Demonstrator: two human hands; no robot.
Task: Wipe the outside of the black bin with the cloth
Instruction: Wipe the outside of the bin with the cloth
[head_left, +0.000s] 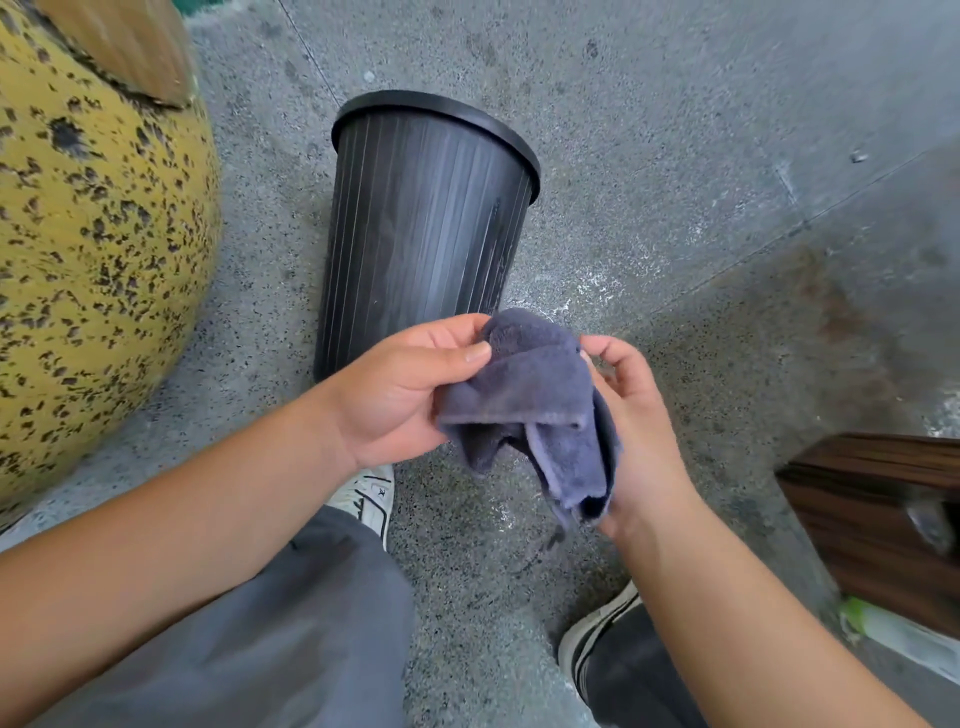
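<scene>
left hand (400, 389) and right hand (631, 415) grip cloth (535, 405); black bin (421, 228) upside down on floor (675, 156)

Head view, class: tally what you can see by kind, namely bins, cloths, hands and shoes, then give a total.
Black bin: 1
Purple-grey cloth: 1
Hands: 2, left hand and right hand, both holding the cloth
Shoes: 2, white shoe and black shoe
Total: 6

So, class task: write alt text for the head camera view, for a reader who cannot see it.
Two bare hands, left hand and right hand, hold a crumpled blue-grey terry cloth in front of a black ribbed plastic bin that seems upside down on a speckled grey stone floor.
</scene>
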